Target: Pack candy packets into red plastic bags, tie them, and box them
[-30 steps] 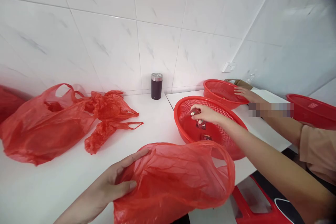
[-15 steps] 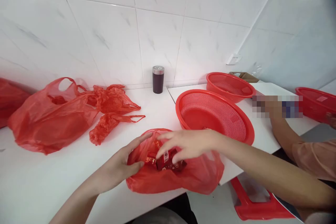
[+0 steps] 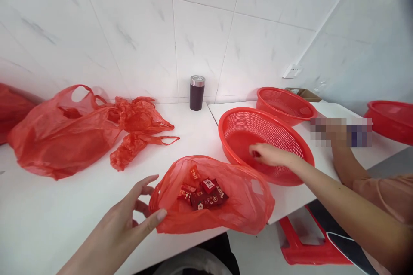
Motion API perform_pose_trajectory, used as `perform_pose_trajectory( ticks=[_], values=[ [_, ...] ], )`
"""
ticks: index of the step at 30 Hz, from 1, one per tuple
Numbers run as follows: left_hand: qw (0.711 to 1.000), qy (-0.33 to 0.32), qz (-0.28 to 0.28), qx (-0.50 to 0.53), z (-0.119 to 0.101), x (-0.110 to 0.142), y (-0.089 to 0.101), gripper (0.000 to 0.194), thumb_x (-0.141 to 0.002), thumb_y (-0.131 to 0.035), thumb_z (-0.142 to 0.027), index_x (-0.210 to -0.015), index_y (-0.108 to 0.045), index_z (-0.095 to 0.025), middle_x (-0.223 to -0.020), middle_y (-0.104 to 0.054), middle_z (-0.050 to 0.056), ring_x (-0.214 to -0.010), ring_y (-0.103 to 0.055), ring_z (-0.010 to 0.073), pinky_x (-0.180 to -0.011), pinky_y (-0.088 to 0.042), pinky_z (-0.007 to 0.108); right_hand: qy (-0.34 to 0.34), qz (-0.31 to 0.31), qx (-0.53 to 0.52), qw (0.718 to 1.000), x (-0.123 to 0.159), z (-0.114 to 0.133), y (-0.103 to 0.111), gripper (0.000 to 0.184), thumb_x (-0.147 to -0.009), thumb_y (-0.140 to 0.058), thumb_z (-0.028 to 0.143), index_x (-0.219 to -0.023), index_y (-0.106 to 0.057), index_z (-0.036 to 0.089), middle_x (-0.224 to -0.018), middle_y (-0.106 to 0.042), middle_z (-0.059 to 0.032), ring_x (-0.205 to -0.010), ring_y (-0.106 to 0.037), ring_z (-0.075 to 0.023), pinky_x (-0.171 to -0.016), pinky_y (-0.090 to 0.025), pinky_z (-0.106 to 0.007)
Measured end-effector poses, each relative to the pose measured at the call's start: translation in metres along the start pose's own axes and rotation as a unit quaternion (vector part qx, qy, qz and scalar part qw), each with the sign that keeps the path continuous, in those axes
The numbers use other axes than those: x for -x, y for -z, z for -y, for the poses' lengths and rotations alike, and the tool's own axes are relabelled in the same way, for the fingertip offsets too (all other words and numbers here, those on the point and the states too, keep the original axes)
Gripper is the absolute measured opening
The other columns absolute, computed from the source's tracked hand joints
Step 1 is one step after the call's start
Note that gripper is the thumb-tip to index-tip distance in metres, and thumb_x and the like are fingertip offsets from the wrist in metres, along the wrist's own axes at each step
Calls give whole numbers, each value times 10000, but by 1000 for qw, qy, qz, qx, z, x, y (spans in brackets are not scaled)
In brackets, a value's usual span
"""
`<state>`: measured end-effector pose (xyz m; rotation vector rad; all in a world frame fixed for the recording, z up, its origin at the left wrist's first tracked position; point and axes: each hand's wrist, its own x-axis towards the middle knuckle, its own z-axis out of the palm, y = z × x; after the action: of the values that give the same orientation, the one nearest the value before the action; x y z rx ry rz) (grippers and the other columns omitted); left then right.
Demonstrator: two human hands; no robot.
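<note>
My left hand hovers low over the white counter, fingers spread, with the thumb tip touching the rim of an open red plastic bag. Several small red wrapped packets lie inside that bag. My right hand reaches into the nearest red mesh basket, with its fingers curled down toward the basket's bottom. What the fingers pinch is hidden.
A filled red bag and a crumpled one lie at the left. A dark jar stands by the tiled wall. Two more red baskets sit at the right, beside another person's arm. A red stool stands below.
My right hand went from the basket to the bag with packets, then back into the basket. My left hand let go of the bag's rim and opened. The other person's hand left the far basket.
</note>
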<state>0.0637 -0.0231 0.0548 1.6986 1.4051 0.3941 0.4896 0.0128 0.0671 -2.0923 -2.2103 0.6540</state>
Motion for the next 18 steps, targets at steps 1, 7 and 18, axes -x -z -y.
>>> perform_pose_trajectory(
  ticks=[1, 7, 18],
  values=[
    [1000, 1, 5, -14, -1, 1, 1, 564, -805, -590, -545, -1291, -433, -304, -996, -670, 49, -824, -621, 236, -661, -487, 293, 14, -34, -16, 999, 2, 11, 10, 100, -821, -520, 268, -784, -604, 230, -810, -624, -41, -737, -570, -194, -706, -477, -355],
    [997, -31, 64, -1, -14, 0, 4, 278, -869, -519, -499, -782, -565, -239, -728, -567, -10, -689, -501, 175, -613, -414, 245, 195, -19, -139, 971, 29, 120, 30, 228, -896, -530, 383, -1087, -579, 268, -1066, -625, -20, -866, -593, -161, -746, -493, -281],
    [983, -12, -14, 185, 6, 23, 29, 255, -739, -694, -502, -722, -640, -254, -656, -531, -42, -638, -481, 123, -589, -453, 187, 31, 28, 169, 985, 79, 92, 1, 618, -750, -669, 282, -1342, -494, 291, -897, -657, -88, -786, -630, -312, -643, -496, -429]
  ],
)
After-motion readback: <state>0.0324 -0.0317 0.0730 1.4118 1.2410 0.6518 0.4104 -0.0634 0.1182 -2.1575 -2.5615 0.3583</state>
